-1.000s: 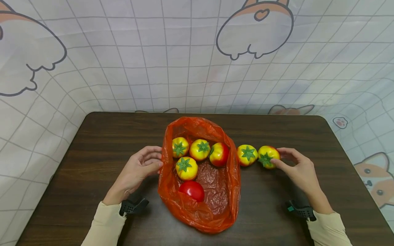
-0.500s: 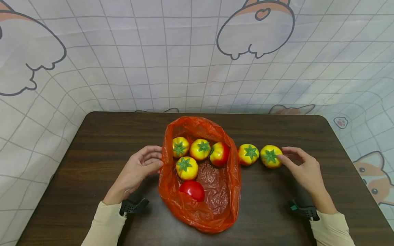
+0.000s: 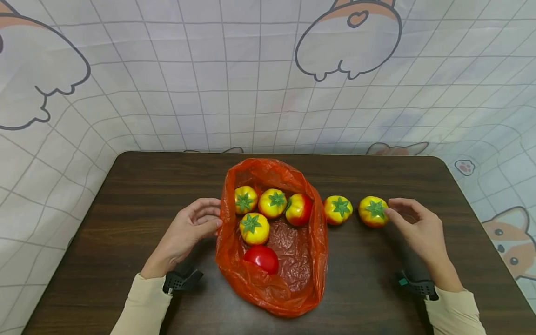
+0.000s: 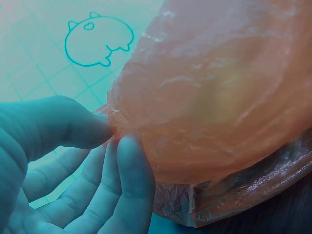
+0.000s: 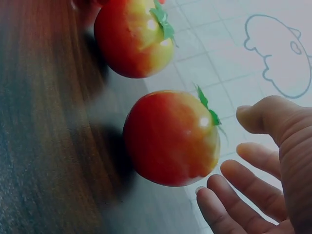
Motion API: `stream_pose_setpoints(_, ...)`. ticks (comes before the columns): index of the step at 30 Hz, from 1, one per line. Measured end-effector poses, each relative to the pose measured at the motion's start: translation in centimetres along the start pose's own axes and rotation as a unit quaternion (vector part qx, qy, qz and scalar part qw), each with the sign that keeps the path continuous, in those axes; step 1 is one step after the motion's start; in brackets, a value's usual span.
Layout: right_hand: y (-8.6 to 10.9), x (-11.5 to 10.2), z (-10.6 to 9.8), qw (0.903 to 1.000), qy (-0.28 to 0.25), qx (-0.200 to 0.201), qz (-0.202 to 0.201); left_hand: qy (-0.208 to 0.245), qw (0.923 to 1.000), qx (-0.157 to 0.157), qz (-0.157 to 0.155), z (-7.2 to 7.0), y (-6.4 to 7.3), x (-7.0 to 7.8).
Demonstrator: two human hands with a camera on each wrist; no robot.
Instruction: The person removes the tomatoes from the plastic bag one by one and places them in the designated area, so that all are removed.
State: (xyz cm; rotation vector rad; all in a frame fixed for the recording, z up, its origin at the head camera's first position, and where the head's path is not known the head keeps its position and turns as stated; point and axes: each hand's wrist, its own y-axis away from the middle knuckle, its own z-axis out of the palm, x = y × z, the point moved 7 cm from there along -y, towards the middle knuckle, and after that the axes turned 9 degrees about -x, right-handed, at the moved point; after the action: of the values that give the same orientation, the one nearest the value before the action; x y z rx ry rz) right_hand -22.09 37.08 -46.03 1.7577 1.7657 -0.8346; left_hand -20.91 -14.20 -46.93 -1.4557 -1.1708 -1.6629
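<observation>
The left hand point(image 3: 188, 228) pinches the side of an open red plastic bag point(image 3: 271, 298) between thumb and fingers; the left wrist view shows the thin film point(image 4: 195, 97) of the bag at the fingertips. Inside lie several yellow-red toy tomatoes with green star tops, such as one tomato point(image 3: 254, 229) at the left, and a plain red rounded piece point(image 3: 262, 259) below them. To the right of the bag, a tomato point(image 3: 374, 211) stands upright on the table. Beside it is the right hand point(image 3: 418, 228), fingers spread and relaxed; in the right wrist view a small gap separates fingers and tomato point(image 5: 170, 139).
Another tomato point(image 3: 338, 210) sits right at the bag's right edge. Everything stands on a dark wooden table point(image 3: 159, 186). Behind and at the sides hangs a white gridded cloth point(image 3: 243, 107) with cartoon dogs.
The right hand has moved right, and the outer tomato shifted right, turned upright and came free of its fingers. The tomato by the bag tipped slightly. The left hand stays put.
</observation>
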Motion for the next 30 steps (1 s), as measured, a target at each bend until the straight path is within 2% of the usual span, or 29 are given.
stream_pose_setpoints(15,0.6,-3.1,-0.9,0.9981,-0.024,0.029,-0.049,0.010,0.9999,-0.007,0.009,-0.2,0.5,0.4)
stream_pose_setpoints(23,1.5,-7.2,-0.4,0.9912,-0.073,0.030,-0.106,0.021,0.9995,-0.015,0.016,0.1,0.3,0.4)
stream_pose_setpoints(30,1.3,-10.6,1.3,0.9826,-0.092,-0.008,-0.162,0.032,0.9993,-0.013,0.017,0.1,0.1,0.6)
